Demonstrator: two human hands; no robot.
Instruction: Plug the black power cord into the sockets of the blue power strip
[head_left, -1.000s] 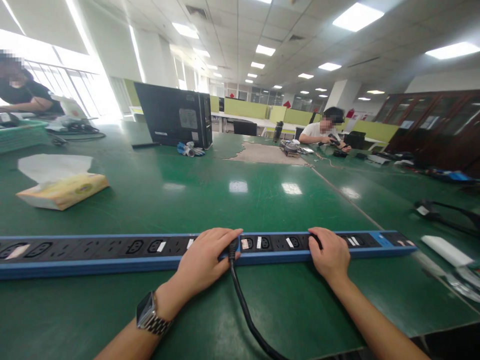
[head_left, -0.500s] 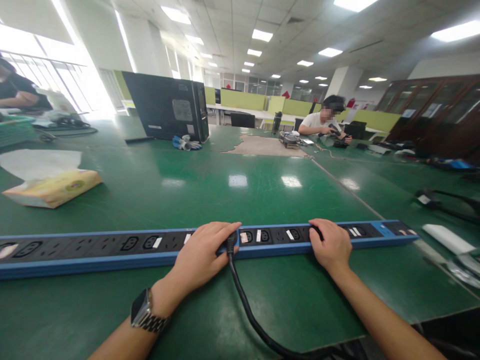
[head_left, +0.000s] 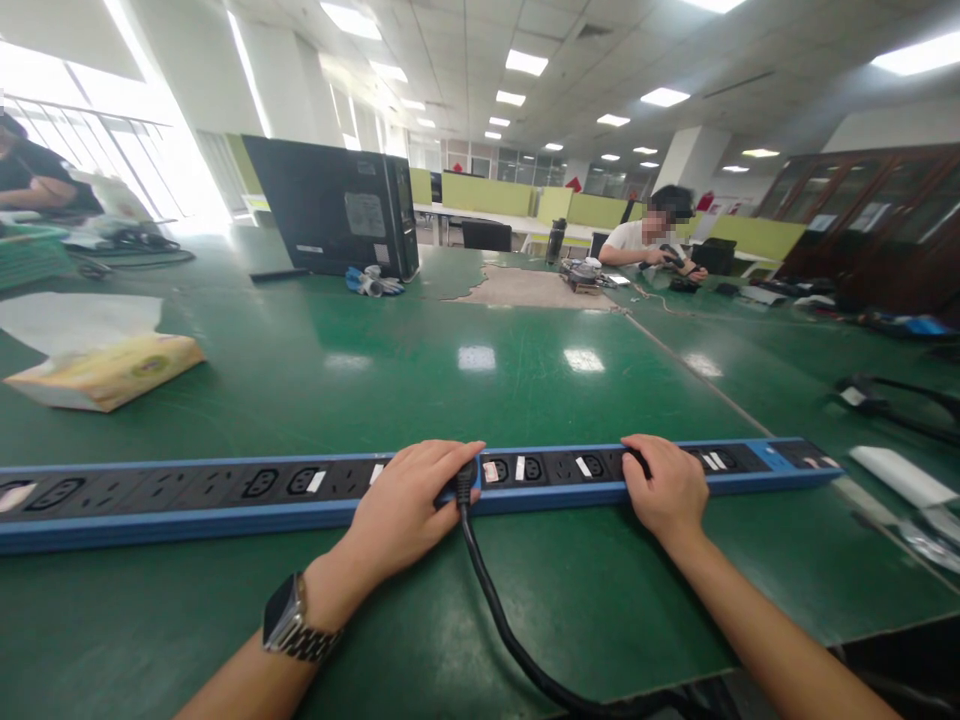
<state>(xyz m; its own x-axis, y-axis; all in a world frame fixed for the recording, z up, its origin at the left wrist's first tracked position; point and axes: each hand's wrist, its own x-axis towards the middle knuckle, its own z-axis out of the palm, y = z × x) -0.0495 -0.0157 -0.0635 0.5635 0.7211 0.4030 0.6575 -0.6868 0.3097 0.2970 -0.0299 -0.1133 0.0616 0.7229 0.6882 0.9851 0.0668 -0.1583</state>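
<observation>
A long blue power strip [head_left: 300,515] with black sockets lies across the green table. My left hand [head_left: 412,500] is closed around a black plug [head_left: 465,483] at the strip's middle, and its thick black cable [head_left: 499,615] curves down to the table's front edge. Farther right, my right hand [head_left: 665,487] grips the strip, its thumb and fingers at a small black part [head_left: 637,462] that is mostly hidden. White stickers mark several sockets between my hands.
A tissue pack [head_left: 112,370] lies at the left on the table [head_left: 390,390]. Behind stand a black computer case [head_left: 330,210] and blue-grey gloves [head_left: 373,282]. A person [head_left: 652,240] sits at the back right, another at the far left. Black cables [head_left: 892,395] lie at the right.
The strip and both hands appear shifted very slightly to the right. Both hands keep the same hold. The person at the back right has moved their hands a little.
</observation>
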